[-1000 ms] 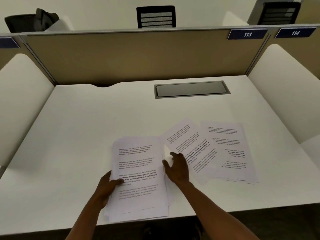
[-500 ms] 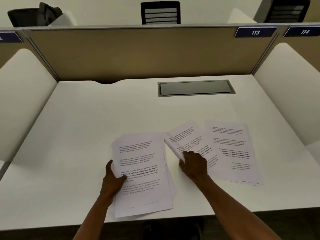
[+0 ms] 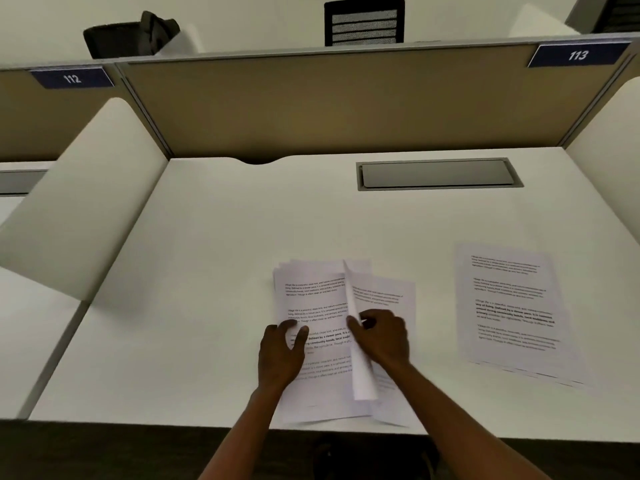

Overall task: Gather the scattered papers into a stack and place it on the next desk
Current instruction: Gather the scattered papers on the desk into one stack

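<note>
A rough stack of printed papers [image 3: 318,299] lies near the front edge of the white desk [image 3: 242,237]. My left hand [image 3: 282,351] presses flat on the stack's left side, thumb on the top sheet. My right hand [image 3: 381,337] grips a loose sheet [image 3: 360,368] whose left edge is lifted and curled above the stack's right side. Another small pile of printed sheets [image 3: 512,313] lies flat further right, apart from both hands.
A grey cable hatch [image 3: 438,173] is set in the desk's back. Tan partitions with labels 112 [image 3: 72,78] and 113 [image 3: 577,55] close the back. A white side divider [image 3: 86,202] separates the neighbouring desk [image 3: 31,327] on the left. Another divider [image 3: 609,126] stands right.
My right hand has dragged the angled sheet leftward onto the stack and lifted its edge. The view has turned left, so the left desk shows. My left hand stays on the stack.
</note>
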